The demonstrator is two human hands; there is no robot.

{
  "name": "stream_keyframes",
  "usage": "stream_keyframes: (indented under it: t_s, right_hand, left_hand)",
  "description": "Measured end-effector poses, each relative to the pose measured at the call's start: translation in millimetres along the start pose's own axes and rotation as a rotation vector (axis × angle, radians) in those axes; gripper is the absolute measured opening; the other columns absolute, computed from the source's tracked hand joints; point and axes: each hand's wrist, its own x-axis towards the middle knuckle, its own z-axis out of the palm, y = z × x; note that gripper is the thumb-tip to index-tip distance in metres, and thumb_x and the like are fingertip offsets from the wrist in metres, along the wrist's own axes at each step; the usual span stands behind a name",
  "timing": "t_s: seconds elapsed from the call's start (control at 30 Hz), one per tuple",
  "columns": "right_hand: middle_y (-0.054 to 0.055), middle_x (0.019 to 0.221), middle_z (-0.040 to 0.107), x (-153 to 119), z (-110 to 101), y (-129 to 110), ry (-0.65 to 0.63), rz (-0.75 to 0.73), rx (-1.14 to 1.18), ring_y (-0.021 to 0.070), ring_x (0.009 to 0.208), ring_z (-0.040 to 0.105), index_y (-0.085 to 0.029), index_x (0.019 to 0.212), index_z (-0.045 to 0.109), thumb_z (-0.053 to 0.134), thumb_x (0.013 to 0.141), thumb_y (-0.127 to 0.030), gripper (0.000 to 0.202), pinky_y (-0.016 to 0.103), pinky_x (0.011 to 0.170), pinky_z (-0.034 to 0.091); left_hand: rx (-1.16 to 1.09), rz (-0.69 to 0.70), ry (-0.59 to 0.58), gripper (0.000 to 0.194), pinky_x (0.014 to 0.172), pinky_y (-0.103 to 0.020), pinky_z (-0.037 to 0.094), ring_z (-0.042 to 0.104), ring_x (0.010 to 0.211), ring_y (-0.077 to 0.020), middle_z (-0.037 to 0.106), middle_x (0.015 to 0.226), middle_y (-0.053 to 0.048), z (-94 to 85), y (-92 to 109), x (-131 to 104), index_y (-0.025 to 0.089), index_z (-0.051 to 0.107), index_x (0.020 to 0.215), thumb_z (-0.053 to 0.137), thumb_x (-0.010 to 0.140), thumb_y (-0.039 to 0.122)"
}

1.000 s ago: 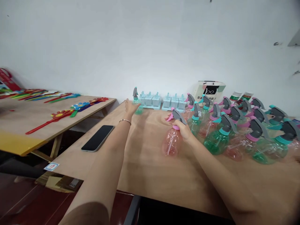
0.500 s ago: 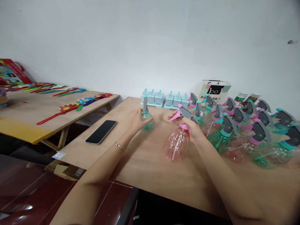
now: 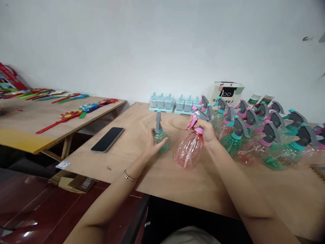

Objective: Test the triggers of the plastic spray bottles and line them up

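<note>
My left hand [image 3: 153,144] is wrapped round the body of a small green spray bottle [image 3: 164,138] with a grey and teal head, upright at the middle of the wooden table [image 3: 162,176]. In my right hand [image 3: 206,130] is a pink spray bottle [image 3: 189,152], gripped by its neck and trigger head. Its clear ribbed body hangs down and leans slightly, a white tube showing inside. I cannot tell whether its base touches the table. Beside my right forearm stand several more spray bottles [image 3: 235,140], pink and green, with grey heads.
A black phone [image 3: 108,139] lies left of my hands. Pale blue popsicle moulds [image 3: 161,102] and a printed box [image 3: 226,95] stand by the wall. On a second table at the left are colourful flower-shaped hand toys [image 3: 67,117] and a red box [image 3: 12,78].
The green spray bottle in my left hand has come slightly nearer. My right fingers have curled more closely round the pink bottle's trigger. The whole view has shifted a little.
</note>
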Motion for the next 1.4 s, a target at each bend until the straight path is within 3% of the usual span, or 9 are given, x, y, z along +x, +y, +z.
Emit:
stream_keyframes:
  t_s: [0.17, 0.4, 0.6, 0.7, 0.8, 0.93, 1.1, 1.27, 1.4]
  right_hand:
    - [0.006, 0.087, 0.074, 2, -2, 0, -0.063, -0.005, 0.033, 0.0263, 0.096, 0.068, -0.022, 0.08, 0.064, 0.052, 0.053, -0.026, 0.029, 0.034, 0.071, 0.055]
    - [0.005, 0.072, 0.068, 6, -6, 2, 0.049, 0.054, 0.06, 0.0242, 0.082, 0.067, -0.022, 0.064, 0.056, 0.051, 0.049, -0.028, 0.016, 0.031, 0.059, 0.053]
    - [0.005, 0.086, 0.073, 6, -2, 4, -0.011, 0.053, 0.028, 0.0248, 0.093, 0.067, -0.022, 0.078, 0.065, 0.055, 0.052, -0.025, 0.028, 0.028, 0.058, 0.051]
    - [0.005, 0.081, 0.072, 8, -4, 7, 0.042, 0.028, 0.024, 0.0239, 0.088, 0.067, -0.021, 0.07, 0.061, 0.054, 0.05, -0.026, 0.021, 0.029, 0.06, 0.053]
    - [0.005, 0.076, 0.071, 10, -6, 9, 0.155, 0.124, 0.034, 0.0227, 0.082, 0.066, -0.021, 0.063, 0.056, 0.053, 0.047, -0.026, 0.016, 0.026, 0.051, 0.048]
    - [0.003, 0.082, 0.073, 9, -2, 8, 0.181, 0.201, 0.015, 0.0212, 0.083, 0.066, -0.021, 0.074, 0.063, 0.054, 0.048, -0.024, 0.028, 0.022, 0.048, 0.045]
    - [0.001, 0.087, 0.072, 8, 1, 8, 0.146, 0.061, 0.005, 0.0218, 0.095, 0.067, -0.021, 0.071, 0.063, 0.054, 0.05, -0.025, 0.022, 0.027, 0.07, 0.055]
    - [0.002, 0.068, 0.065, 13, -6, 15, 0.164, 0.006, -0.04, 0.0235, 0.085, 0.066, -0.022, 0.06, 0.056, 0.052, 0.05, -0.028, 0.013, 0.032, 0.069, 0.054]
    - [0.001, 0.081, 0.07, 13, -4, 18, 0.158, -0.08, -0.125, 0.0219, 0.093, 0.064, -0.022, 0.071, 0.061, 0.055, 0.058, -0.032, 0.017, 0.033, 0.079, 0.051]
  left_hand:
    - [0.008, 0.029, 0.023, 0.056, 0.098, -0.045, 0.053, 0.062, 0.114, -0.0289, 0.062, 0.115, -0.006, 0.4, -2, 0, 0.025, 0.048, 0.118, 0.076, 0.074, 0.043]
    - [-0.035, 0.003, -0.019, 0.059, 0.106, -0.045, 0.048, 0.06, 0.121, -0.0251, 0.059, 0.125, -0.006, 5.0, -14, 4, 0.03, 0.04, 0.127, 0.072, 0.079, 0.043]
    - [-0.056, 0.039, -0.062, 0.069, 0.119, -0.045, 0.036, 0.046, 0.14, -0.0258, 0.049, 0.143, -0.011, 5.3, -18, 7, 0.027, 0.034, 0.138, 0.07, 0.081, 0.041]
    - [-0.038, 0.063, -0.056, 0.068, 0.12, -0.043, 0.034, 0.043, 0.142, -0.0248, 0.048, 0.145, -0.012, 6.1, -19, 6, 0.026, 0.033, 0.14, 0.068, 0.084, 0.04]
    - [-0.023, 0.11, -0.05, 0.066, 0.119, -0.044, 0.034, 0.043, 0.141, -0.0253, 0.048, 0.143, -0.012, 5.6, -22, 7, 0.026, 0.032, 0.141, 0.066, 0.086, 0.041]
    - [-0.027, 0.145, -0.032, 0.067, 0.117, -0.05, 0.035, 0.046, 0.137, -0.0302, 0.049, 0.142, -0.013, 3.4, -28, 9, 0.026, 0.037, 0.139, 0.069, 0.083, 0.045]
    - [-0.063, 0.165, -0.02, 0.067, 0.116, -0.052, 0.035, 0.047, 0.135, -0.0322, 0.05, 0.138, -0.014, 3.1, -31, 10, 0.027, 0.04, 0.137, 0.072, 0.081, 0.045]
    - [-0.123, 0.113, -0.084, 0.068, 0.115, -0.049, 0.036, 0.048, 0.135, -0.0302, 0.049, 0.142, -0.013, 1.8, -25, 8, 0.025, 0.037, 0.14, 0.071, 0.083, 0.043]
    - [-0.162, 0.086, -0.093, 0.069, 0.117, -0.049, 0.034, 0.046, 0.137, -0.0307, 0.049, 0.144, -0.012, 0.2, -23, 8, 0.027, 0.038, 0.139, 0.073, 0.081, 0.041]
